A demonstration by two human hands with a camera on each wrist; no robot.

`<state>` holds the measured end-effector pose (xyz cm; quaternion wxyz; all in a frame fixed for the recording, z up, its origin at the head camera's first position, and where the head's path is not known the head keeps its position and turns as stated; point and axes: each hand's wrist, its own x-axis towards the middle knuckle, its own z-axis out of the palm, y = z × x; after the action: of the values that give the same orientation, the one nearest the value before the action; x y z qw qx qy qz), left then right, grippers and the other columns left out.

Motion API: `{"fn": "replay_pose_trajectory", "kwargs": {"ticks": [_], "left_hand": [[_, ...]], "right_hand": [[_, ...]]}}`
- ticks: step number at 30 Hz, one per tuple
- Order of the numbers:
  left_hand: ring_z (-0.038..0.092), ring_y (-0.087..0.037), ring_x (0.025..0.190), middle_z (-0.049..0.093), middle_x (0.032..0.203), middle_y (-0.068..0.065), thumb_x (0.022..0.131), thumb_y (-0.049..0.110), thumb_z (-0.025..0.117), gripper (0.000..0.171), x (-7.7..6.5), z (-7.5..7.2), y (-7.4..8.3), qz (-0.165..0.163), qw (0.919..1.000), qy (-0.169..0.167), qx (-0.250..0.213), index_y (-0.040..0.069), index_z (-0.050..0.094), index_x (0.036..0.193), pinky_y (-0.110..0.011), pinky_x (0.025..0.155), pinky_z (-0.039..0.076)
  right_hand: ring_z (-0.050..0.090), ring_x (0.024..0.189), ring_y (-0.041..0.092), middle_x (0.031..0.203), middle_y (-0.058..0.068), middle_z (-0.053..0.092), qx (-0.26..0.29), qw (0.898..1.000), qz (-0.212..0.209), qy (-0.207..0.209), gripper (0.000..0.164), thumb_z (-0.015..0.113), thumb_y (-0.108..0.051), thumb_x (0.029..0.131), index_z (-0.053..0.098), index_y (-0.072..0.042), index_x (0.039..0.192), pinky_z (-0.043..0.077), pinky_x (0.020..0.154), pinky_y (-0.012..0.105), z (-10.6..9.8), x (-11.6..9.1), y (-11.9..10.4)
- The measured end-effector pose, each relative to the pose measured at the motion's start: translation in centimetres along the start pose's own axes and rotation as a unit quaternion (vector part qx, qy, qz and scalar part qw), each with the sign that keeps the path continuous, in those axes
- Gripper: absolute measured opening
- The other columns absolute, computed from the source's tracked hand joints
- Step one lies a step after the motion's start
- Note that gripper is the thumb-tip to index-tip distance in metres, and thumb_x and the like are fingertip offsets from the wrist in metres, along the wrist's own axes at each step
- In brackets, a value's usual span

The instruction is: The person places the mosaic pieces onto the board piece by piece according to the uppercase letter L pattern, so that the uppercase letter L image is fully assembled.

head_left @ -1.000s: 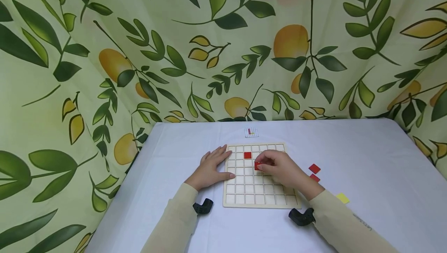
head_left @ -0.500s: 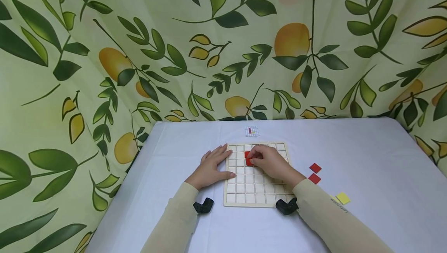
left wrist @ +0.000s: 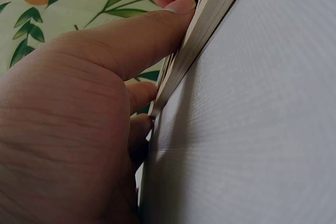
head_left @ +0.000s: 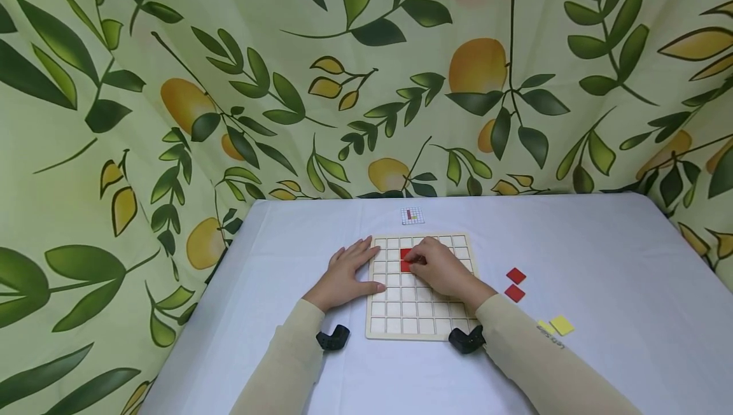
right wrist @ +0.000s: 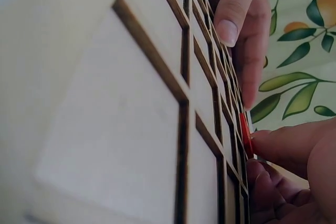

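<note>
A wooden grid board [head_left: 395,326] lies on the table. My left hand [head_left: 345,279] rests with spread fingers along its left edge, thumb and fingertips over the rim. My right hand [head_left: 441,267] is over the board's upper middle, its thumb and curled fingertips at a red square tile [head_left: 405,267]. In the right wrist view the thumb meets this red tile [right wrist: 245,136] low against the grid; the other fingers are bent beneath. Directly above it in the same column sits another red tile [head_left: 404,253], partly hidden by the fingers.
Two red tiles [head_left: 516,275] lie right of the board. Nearer the right sleeve are yellow tiles [head_left: 562,324], one partly covered by it. A small card with a coloured grid pattern [head_left: 412,216] lies behind the board. A leaf-print curtain [head_left: 343,84] hangs behind the table.
My right hand has moved left with the red tile and brought it down below the other red tile on the board. My left hand has stayed put.
</note>
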<state>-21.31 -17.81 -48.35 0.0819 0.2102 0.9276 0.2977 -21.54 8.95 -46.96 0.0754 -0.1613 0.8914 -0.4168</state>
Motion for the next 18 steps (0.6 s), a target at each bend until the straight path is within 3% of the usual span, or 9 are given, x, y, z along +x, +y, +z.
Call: {"fn": "replay_pose_trajectory", "kwargs": {"ticks": [12,18], "left_hand": [[0.015,-0.020,0.164,0.026,0.178,0.002,0.090,0.061,0.083,0.093,-0.02,-0.01,0.13,-0.001,1.0000,0.002,0.002,0.019,0.050,0.166,-0.051,0.130,0.002],[0.015,-0.019,0.164,0.026,0.178,0.002,0.090,0.061,0.082,0.092,0.06,0.10,0.01,0.002,1.0000,0.004,0.001,0.019,0.050,0.166,-0.052,0.130,0.002]], "right_hand": [[0.058,0.098,0.021,0.107,0.001,0.061,0.014,1.000,-0.007,-0.011,0.014,0.073,-0.015,0.106,0.081,-0.010,0.117,0.051,0.089,0.042,-0.08,-0.34,-0.04],[0.061,0.104,0.023,0.118,0.002,0.067,0.084,0.996,0.003,-0.011,0.033,0.065,-0.035,0.112,0.073,-0.011,0.133,0.053,0.090,0.043,-0.89,-0.82,-0.26]]}}
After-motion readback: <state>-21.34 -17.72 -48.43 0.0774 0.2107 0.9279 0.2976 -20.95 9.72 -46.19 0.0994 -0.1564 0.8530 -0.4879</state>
